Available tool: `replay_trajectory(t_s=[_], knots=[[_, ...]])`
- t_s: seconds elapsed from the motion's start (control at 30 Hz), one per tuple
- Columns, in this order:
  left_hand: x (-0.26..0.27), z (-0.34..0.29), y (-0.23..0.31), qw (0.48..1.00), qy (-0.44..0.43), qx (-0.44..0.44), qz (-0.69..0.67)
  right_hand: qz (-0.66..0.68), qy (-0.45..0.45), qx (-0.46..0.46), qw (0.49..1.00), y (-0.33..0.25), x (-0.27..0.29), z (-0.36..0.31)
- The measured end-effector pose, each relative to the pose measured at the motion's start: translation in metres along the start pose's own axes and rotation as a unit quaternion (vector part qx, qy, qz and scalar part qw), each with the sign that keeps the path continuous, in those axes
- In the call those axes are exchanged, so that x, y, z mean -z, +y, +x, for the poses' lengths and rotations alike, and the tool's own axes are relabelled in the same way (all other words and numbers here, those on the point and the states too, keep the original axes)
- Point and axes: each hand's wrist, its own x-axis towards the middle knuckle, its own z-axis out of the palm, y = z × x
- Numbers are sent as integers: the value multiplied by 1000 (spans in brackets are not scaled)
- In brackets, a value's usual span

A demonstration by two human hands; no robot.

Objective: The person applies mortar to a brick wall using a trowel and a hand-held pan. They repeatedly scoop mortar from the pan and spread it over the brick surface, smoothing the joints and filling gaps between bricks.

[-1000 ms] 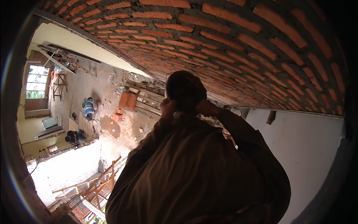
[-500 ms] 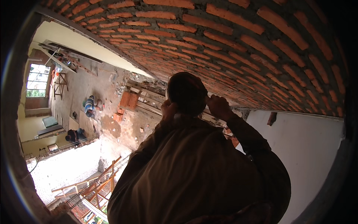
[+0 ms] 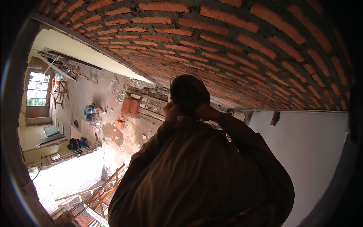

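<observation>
A dark, rounded, cap-like thing (image 3: 189,90) stands out in front of my brown-clad torso; its exact kind is lost in shadow. My left hand (image 3: 171,112) is closed at its lower left edge, with the fingers curled. At the lower right edge my right hand (image 3: 208,112) is closed too, close to the left one, its fingertips partly hidden in the dark. Both of my arms are bent, and the brown sleeves (image 3: 249,140) run up to the thing.
A rough brick wall (image 3: 181,47) rises ahead, meeting a pale wall (image 3: 298,151) at the right. Wooden planks (image 3: 149,111) and stacked red bricks (image 3: 129,107) lie below, among rubble. Two people (image 3: 90,112) are low down at the left. Wooden framing (image 3: 100,204) stands at lower left.
My right hand has moved inward and slightly down along the edge of the dark thing, its elbow drawing in. My left hand stays nearly put. The view has shifted a little.
</observation>
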Motion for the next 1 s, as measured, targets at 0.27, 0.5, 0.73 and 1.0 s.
replay_trajectory(t_s=[0.27, 0.5, 0.73, 1.0], knots=[[1, -10, 11, 999, -19, 41, 7, 257, -112, -232, 931, -20, 36, -7], [21, 10, -15, 998, -25, 59, -21, 315, -79, -330, 886, -21, 44, -21], [53, 49, -83, 990, -80, -118, -3, 179, -37, -273, 944, -38, 132, -33], [22, 22, -41, 996, -27, -46, -72, -8, -1, -217, 976, -150, 373, -31]])
